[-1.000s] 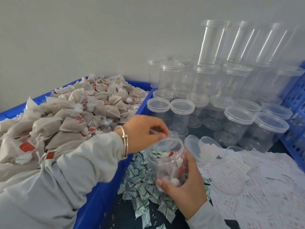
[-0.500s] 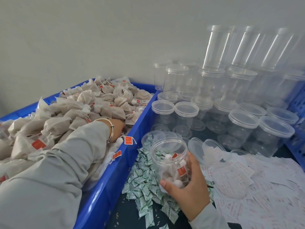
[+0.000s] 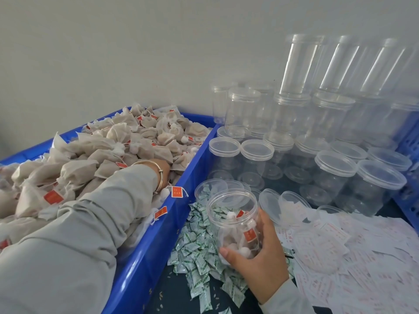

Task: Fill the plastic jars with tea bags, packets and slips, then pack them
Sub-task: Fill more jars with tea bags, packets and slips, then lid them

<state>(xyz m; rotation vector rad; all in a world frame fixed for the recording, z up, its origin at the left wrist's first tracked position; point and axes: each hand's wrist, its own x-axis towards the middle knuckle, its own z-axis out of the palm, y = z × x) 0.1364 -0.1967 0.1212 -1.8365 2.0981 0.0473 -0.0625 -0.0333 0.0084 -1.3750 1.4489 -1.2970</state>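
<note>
holding an open clear plastic jar (image 3: pixel 233 220) at lower centre of the frame, the right hand (image 3: pixel 260 266) curls thumb and fingers round its lower wall; the jar is tilted slightly, lidless, with several tea bags with red tags inside it.

left hand (image 3: pixel 164 167), centre-left: reaches into the heap of tea bags (image 3: pixel 108 152); its fingers are buried among the bags, so whether it grasps one cannot be told. a metal bangle (image 3: pixel 158 175) sits at the wrist, above a grey sleeve (image 3: pixel 74 234).

blue crate (image 3: pixel 172 225), left half of the frame: piled with beige mesh tea bags, red tags on strings, two tags hanging over the near rim.

green-and-white packets (image 3: pixel 195 250), lower centre: a loose heap on the dark tabletop, just beside the crate and under the held jar.

white printed slips (image 3: pixel 353 257), lower right: spread in an overlapping layer.

loose clear lids (image 3: pixel 269 206), centre: lying between the packets and the slips, just behind the held jar.

empty lidded jars (image 3: pixel 335 175), right and upper right: stacked in rows, with taller stacks behind against the wall.
</note>
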